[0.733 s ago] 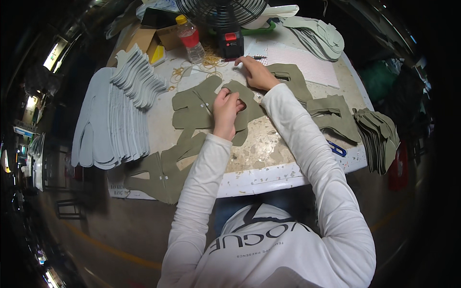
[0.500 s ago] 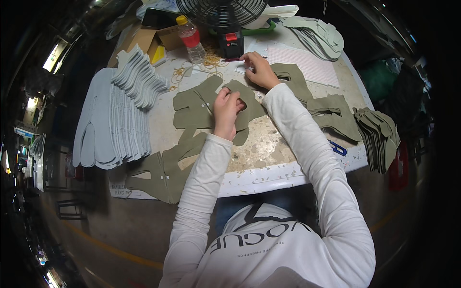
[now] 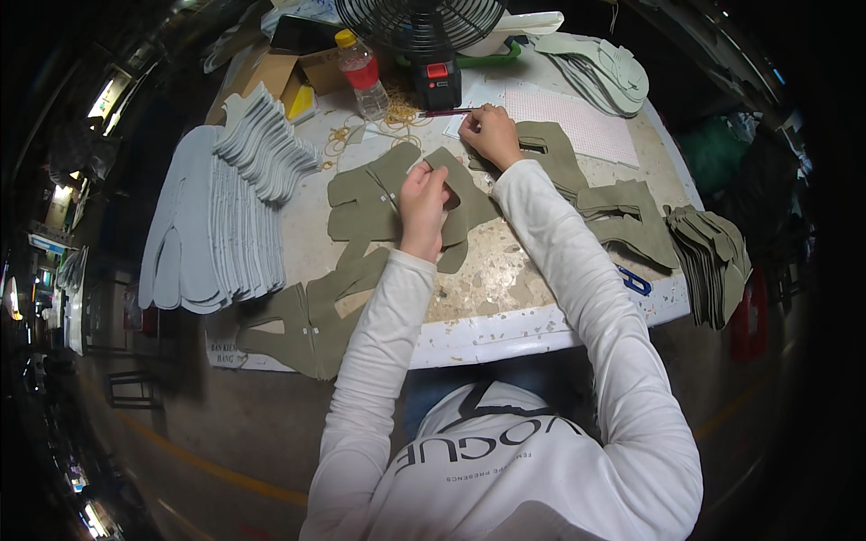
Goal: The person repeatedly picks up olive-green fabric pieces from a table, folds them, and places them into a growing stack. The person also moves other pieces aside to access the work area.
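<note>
On the left of the table stands a stack of grey pieces [image 3: 248, 243], with a slotted olive piece [image 3: 290, 316] lying at the near edge to its right. Further right, at the middle of the table, the left hand [image 3: 422, 215] pinches the far edge of a curled olive piece [image 3: 463, 194] between thumb and fingers; its fingers have drawn closer together than in the earlier frames, while the hand keeps its place. A flat olive piece [image 3: 359, 206] lies just left of this hand. Beyond, near the fan [image 3: 439, 81], a dark pen [image 3: 444, 114] lies where it lay before. The right hand [image 3: 492, 137], earlier reaching over the pen, has shifted right to the pen's right end; its fingers are curled, but I cannot tell whether they grip anything. Slotted olive pieces [image 3: 557, 164], a blue tool [image 3: 634, 280] and an olive stack [image 3: 706, 266] follow along the right side, looking unchanged.
</note>
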The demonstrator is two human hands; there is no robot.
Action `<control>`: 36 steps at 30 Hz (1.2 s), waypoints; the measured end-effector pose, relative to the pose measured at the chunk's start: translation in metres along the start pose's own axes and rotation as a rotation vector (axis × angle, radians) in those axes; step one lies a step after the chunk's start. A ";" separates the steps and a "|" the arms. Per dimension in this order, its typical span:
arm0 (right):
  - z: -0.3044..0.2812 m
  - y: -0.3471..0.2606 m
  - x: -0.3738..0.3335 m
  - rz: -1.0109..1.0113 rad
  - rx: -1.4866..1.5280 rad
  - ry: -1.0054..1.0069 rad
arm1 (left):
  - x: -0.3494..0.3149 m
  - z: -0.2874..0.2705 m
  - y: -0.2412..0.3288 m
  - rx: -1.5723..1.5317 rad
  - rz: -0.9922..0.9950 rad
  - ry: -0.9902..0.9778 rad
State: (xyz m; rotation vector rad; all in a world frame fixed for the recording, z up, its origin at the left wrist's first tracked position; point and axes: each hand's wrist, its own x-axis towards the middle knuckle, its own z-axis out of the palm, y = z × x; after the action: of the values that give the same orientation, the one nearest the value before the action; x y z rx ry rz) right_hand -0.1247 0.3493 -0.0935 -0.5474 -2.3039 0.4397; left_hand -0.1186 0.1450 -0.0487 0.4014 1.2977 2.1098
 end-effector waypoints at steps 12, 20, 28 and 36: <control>-0.060 -0.051 -0.041 0.446 1.095 -0.308 | 0.000 0.003 0.007 -0.295 -0.027 0.015; -0.062 -0.051 -0.053 -0.038 0.368 0.024 | 0.000 0.002 0.005 -0.251 -0.040 0.015; -0.094 -0.041 -0.046 -0.322 0.241 -0.119 | -0.001 0.001 0.004 -0.157 -0.109 -0.038; -0.081 -0.043 -0.049 0.093 0.648 -0.229 | 0.004 -0.005 -0.004 -0.207 -0.085 0.018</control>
State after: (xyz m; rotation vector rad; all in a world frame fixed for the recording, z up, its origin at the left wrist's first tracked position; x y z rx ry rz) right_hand -0.0462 0.3009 -0.0464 -0.2857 -2.1706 1.2878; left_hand -0.1230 0.1461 -0.0547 0.2348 1.0728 2.1536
